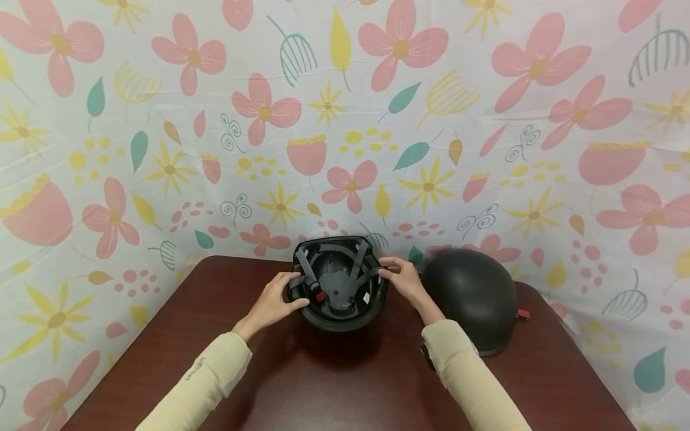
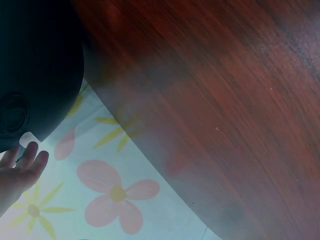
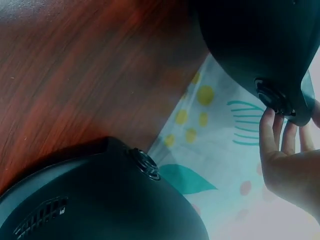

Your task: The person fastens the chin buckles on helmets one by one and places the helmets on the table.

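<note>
A black helmet (image 1: 342, 325) sits upside down on the table, its open side facing up. Grey straps (image 1: 360, 257), a padded liner (image 1: 336, 287) and a small red piece (image 1: 321, 296) show inside it. My left hand (image 1: 272, 299) grips the helmet's left rim, thumb over the edge and fingers around the outside. At the right rim my right hand (image 1: 404, 278) pinches the edge where a strap comes up. In the right wrist view, its fingertips touch the shell beside a round knob (image 3: 272, 95). The left fingertips (image 2: 40, 159) lie by the shell in the left wrist view.
A second black helmet (image 1: 469, 299) stands dome up, close beside my right wrist, with a red tab (image 1: 523, 314) at its right side. Both rest on a dark brown wooden table (image 1: 345, 389). A floral cloth (image 1: 345, 120) hangs behind the table's far edge.
</note>
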{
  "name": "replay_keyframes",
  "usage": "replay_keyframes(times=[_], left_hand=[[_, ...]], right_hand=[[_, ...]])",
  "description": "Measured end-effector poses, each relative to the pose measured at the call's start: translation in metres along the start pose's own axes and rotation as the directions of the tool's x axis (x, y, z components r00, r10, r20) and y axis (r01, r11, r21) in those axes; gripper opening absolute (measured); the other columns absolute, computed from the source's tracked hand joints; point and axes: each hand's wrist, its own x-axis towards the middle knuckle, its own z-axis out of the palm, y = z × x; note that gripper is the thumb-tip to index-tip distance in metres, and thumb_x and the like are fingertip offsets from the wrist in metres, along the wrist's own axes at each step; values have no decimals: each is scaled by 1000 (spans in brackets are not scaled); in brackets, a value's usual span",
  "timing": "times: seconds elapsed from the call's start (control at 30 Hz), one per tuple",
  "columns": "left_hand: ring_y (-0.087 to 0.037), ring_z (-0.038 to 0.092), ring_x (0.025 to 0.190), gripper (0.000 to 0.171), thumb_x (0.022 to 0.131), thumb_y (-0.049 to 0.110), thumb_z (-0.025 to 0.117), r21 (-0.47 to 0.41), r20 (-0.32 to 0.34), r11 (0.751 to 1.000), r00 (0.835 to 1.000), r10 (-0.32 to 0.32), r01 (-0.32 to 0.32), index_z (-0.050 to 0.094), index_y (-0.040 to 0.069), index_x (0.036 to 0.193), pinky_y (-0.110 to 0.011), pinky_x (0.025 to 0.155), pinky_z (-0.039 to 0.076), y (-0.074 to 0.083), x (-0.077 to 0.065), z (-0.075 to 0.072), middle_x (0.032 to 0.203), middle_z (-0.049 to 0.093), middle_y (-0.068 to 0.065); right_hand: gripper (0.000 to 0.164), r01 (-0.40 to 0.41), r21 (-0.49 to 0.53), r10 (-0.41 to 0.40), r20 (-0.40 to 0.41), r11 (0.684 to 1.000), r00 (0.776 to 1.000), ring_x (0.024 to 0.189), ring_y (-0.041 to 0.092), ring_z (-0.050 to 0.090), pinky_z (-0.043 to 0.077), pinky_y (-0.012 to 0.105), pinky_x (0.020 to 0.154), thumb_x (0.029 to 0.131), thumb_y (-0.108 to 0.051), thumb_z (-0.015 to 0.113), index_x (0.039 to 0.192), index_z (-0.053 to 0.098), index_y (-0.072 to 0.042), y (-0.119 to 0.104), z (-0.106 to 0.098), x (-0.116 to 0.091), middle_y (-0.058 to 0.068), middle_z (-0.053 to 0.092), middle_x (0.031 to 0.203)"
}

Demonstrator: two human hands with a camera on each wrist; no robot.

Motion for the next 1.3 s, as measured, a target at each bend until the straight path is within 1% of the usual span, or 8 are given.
replay_keyframes(times=[0.17,0.3,0.47,0.57,0.7,0.83,1.07,1.3], left_hand=[[-39,48,130,64,86,25,76,-17,-14,1000,1000,19,-19,50,1,139,-57,104,42,0,0,-1,139,51,-19],[-40,45,134,65,85,23,77,-64,-20,998,1000,3,-5,50,2,140,-58,105,40,0,0,-4,142,49,-19],[-39,38,140,70,84,23,77,-122,-19,993,1000,-10,7,46,4,144,-59,109,37,-1,1,-5,150,42,-19],[-40,34,143,73,83,21,78,-159,-45,987,999,-17,9,44,5,145,-61,110,33,1,1,-7,153,38,-20],[-43,27,145,81,82,19,80,-193,-69,981,996,-50,36,37,7,149,-65,111,29,3,0,-9,158,27,-20],[-43,26,145,89,83,26,79,-214,-54,972,993,-106,92,27,11,154,-61,113,29,3,3,-10,161,16,-19],[-37,29,146,90,83,28,78,-292,-25,942,983,-182,166,25,20,155,-53,118,28,2,6,-11,158,25,-14],[-38,33,144,88,85,28,76,-294,-7,937,979,-201,191,23,21,156,-54,116,30,0,6,-9,158,26,-16]], right_hand=[[41,-25,9,25,25,1000,999,133,39,45,42,53,106,99,-23,58,136,56,-6,5,0,1,20,45,147],[41,-39,15,38,58,999,998,132,38,47,43,51,105,100,-20,56,138,54,-5,10,3,1,20,44,148],[42,-93,94,82,116,991,990,132,38,47,42,52,107,101,-20,54,141,51,-8,17,7,-3,20,45,147],[42,-119,129,100,145,984,984,133,38,47,42,52,108,101,-20,55,141,52,-10,22,12,-4,21,46,145],[41,-116,151,91,162,982,983,132,38,48,45,50,106,100,-20,55,140,54,-11,24,20,-2,21,47,144],[39,-107,156,83,148,982,985,131,38,49,46,50,104,100,-18,55,139,55,-9,26,23,-1,22,48,143],[38,-113,151,90,154,982,984,125,38,54,51,46,99,100,-13,55,137,56,-6,35,33,0,22,43,147],[40,-147,148,126,145,978,981,128,40,52,52,45,96,100,-12,54,139,55,-7,42,43,-2,25,37,151]])
